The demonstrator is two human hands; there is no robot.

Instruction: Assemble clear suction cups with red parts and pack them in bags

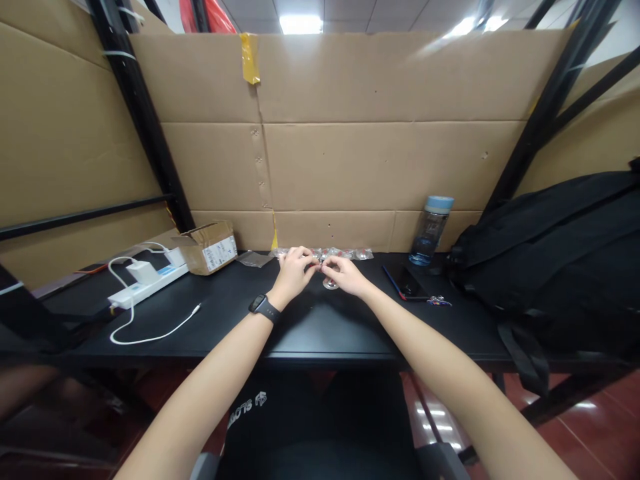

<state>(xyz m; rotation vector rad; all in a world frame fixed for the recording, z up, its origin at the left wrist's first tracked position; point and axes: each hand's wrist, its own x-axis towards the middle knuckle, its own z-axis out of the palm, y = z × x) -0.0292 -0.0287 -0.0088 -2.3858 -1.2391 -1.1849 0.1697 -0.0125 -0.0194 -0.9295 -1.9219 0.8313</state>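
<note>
Small piece (321, 265) pinched at the fingertips, left hand (296, 272) and right hand (346, 275) meeting on it. Mostly covered by fingers; shape too small to read. Round item (330, 285) just below, right by the right hand's fingers — clear-looking rim, reddish middle, upper part partly hidden. Can't tell if the two are joined — or if the round one rests on the table (330, 327).

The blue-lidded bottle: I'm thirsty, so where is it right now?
In the head view, the blue-lidded bottle stands to the right of the right hand, near the cardboard back panel, behind the phone and left of the black backpack.
</note>
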